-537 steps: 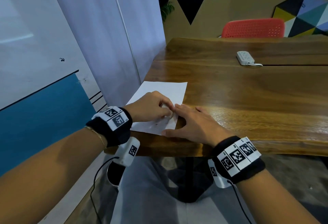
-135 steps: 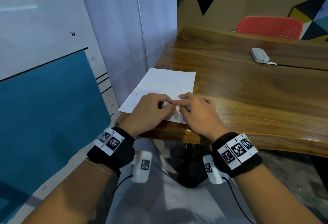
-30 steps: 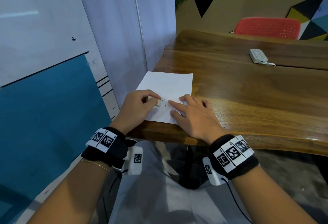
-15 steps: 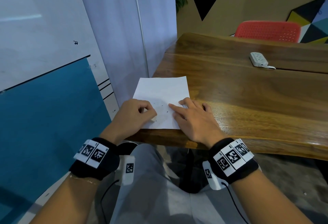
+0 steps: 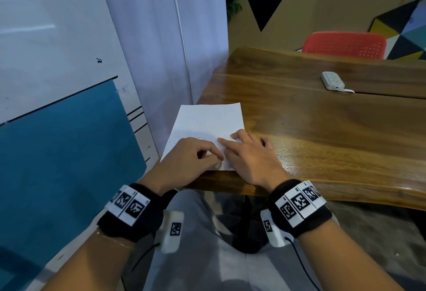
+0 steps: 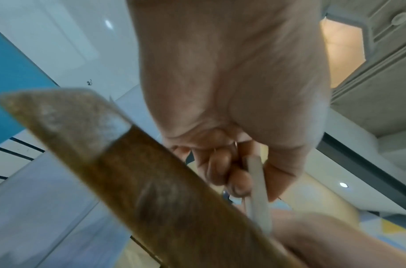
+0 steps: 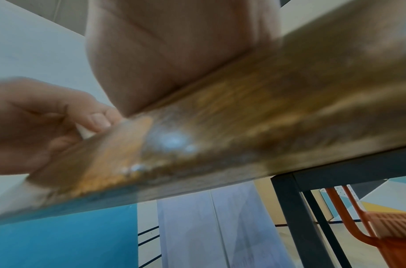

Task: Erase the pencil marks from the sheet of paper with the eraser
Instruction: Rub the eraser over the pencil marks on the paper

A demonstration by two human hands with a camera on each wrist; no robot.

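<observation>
Left hand (image 5: 189, 159) grip pinches eraser (image 7: 83, 133); right hand (image 5: 250, 154) flat on paper (image 5: 207, 120), wooden table (image 5: 322, 129).

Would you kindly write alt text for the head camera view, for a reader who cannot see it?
A left hand with curled fingers and a flat right hand rest on a sheet of paper at the near corner of a wooden table. A power strip lies farther back, before a red chair.

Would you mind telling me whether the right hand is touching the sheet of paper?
Touching. The head view shows the right hand lying flat with straight fingers on the sheet of paper.
</observation>
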